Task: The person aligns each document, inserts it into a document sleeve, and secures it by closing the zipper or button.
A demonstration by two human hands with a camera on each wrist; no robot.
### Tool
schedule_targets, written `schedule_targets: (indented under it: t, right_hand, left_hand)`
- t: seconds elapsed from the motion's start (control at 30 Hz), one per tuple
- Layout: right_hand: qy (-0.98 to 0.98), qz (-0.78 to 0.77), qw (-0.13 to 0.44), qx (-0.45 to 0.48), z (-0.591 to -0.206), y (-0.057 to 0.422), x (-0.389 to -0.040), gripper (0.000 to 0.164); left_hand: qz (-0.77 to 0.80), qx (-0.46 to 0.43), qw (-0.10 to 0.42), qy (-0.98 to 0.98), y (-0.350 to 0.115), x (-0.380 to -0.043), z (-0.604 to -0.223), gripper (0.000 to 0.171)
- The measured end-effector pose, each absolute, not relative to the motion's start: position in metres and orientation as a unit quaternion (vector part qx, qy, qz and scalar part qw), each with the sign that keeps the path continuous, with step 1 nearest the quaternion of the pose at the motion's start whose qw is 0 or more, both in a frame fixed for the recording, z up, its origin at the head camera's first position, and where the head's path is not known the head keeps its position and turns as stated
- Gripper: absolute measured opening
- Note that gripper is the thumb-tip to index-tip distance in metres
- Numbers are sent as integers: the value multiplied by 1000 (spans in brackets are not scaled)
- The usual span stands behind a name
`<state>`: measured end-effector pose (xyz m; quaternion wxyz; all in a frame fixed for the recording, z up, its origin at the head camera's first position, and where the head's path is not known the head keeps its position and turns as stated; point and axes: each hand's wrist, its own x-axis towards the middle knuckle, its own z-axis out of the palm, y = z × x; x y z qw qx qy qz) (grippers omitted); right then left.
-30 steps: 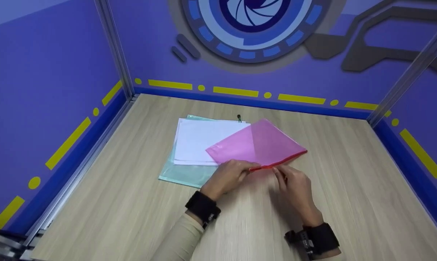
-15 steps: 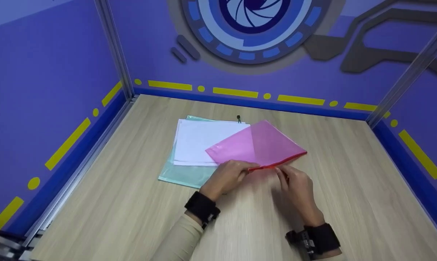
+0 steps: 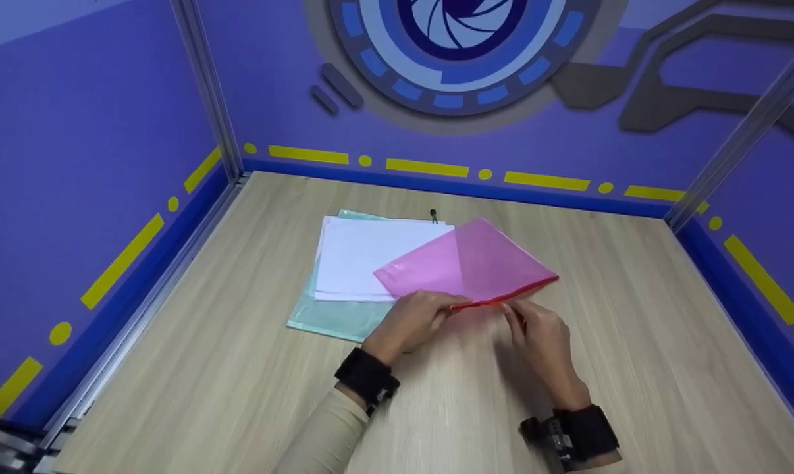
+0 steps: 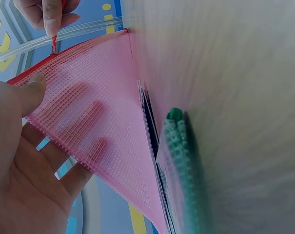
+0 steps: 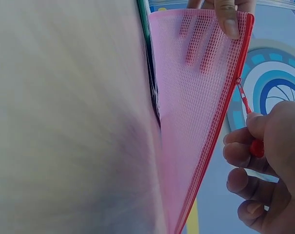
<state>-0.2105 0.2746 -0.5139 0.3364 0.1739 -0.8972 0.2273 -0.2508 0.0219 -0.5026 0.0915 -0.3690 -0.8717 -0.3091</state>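
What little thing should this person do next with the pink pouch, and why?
Probably slide the pull along the zip, away from the left hand: the right hand pinches the pull, the left holds the pouch near one end, and most of the zip lies on the other side.

From above the near side, the head camera looks forward and down, set well back, over the tabletop (image 3: 660,316) to the far wall (image 3: 272,85). The left wrist camera sits close to the left grip (image 4: 35,161), low and rolled sideways, so the tabletop stands upright at right; the right wrist camera, close to the right grip (image 5: 284,146), has it at left. All three share the pink pouch (image 3: 482,260) and both grips.
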Motion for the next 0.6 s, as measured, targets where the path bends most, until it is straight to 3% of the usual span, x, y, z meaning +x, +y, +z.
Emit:
schedule_targets:
  t: [0.6]
  right_hand:
    - [-897,228,337,170,-515,279,-211,6]
  left_hand:
    - [-314,-371,92,-869,21,-250,-500,37]
